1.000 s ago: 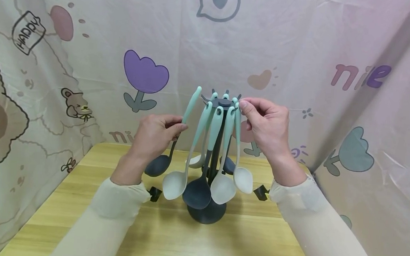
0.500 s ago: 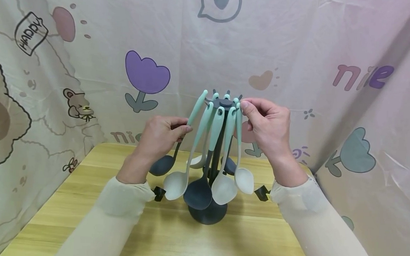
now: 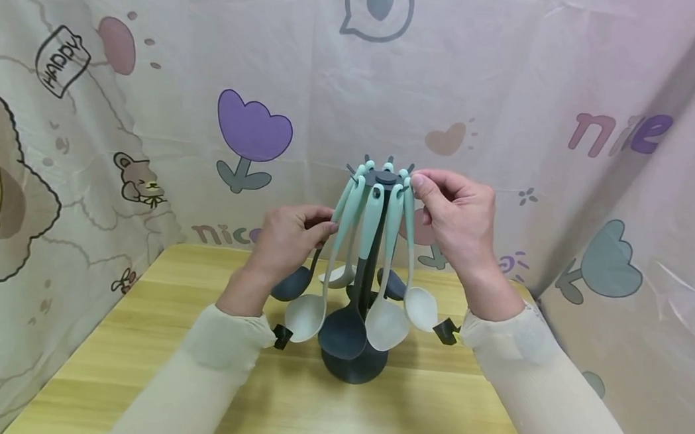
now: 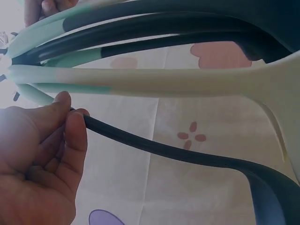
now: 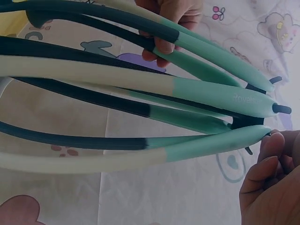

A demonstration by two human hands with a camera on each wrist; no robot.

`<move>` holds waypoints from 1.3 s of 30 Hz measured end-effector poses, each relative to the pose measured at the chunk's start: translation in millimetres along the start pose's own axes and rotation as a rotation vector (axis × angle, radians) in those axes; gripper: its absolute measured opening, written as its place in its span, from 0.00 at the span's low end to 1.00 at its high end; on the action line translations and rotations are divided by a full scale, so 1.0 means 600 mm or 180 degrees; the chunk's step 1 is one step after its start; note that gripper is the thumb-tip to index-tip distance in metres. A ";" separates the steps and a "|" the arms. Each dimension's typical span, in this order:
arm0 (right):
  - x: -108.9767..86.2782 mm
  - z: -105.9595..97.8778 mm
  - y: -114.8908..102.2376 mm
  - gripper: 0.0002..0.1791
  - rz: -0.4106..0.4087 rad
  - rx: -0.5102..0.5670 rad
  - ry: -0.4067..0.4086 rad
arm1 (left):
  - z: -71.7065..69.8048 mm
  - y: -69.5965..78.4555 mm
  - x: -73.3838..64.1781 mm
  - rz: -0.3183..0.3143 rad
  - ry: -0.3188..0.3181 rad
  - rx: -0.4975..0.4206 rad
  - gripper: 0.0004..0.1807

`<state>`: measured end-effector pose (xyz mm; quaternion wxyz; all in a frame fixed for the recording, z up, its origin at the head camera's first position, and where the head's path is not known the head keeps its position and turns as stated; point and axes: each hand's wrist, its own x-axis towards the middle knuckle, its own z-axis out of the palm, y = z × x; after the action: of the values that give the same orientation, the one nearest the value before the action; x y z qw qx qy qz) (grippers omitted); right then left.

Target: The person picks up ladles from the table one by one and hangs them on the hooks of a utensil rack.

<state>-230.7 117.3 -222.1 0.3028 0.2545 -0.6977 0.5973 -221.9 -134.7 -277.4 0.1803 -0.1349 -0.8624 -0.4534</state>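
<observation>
A dark rotating utensil rack [image 3: 355,369] stands upright on the table, hung with several mint-handled ladles around its top. My left hand [image 3: 289,237] pinches a dark ladle [image 3: 291,285] at the left, thumb and fingers where its mint handle meets the dark stem [image 4: 154,147]. The top of that handle is up among the hooks at the rack's left side. My right hand [image 3: 464,207] pinches the tip of a hook on the right, at the top of a white ladle's handle [image 5: 220,140]. Another white ladle [image 3: 305,317] and a dark ladle [image 3: 343,335] hang in front.
The wooden table [image 3: 431,408] reaches around the rack base. Behind it hangs a printed cloth backdrop [image 3: 500,67], with more cloth at both sides. Small black wrist pieces [image 3: 447,330] stick out from the sleeves near the ladle bowls.
My left hand has moved right and slightly down, bringing the dark ladle's handle from outside the rack to its hooks. My right hand keeps its place at the rack.
</observation>
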 end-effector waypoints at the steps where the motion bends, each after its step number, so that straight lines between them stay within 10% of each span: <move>1: -0.001 -0.001 0.001 0.08 0.0001 -0.0013 -0.0004 | 0.003 -0.001 0.000 -0.0018 -0.0014 -0.0038 0.10; 39: 0.000 -0.001 0.001 0.09 0.0088 -0.0013 0.0026 | 0.006 0.001 0.002 -0.0401 -0.0324 -0.0252 0.13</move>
<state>-230.9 118.2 -222.4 0.2979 0.2417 -0.7011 0.6011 -223.8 -131.2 -278.5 0.1019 -0.1104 -0.8586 -0.4902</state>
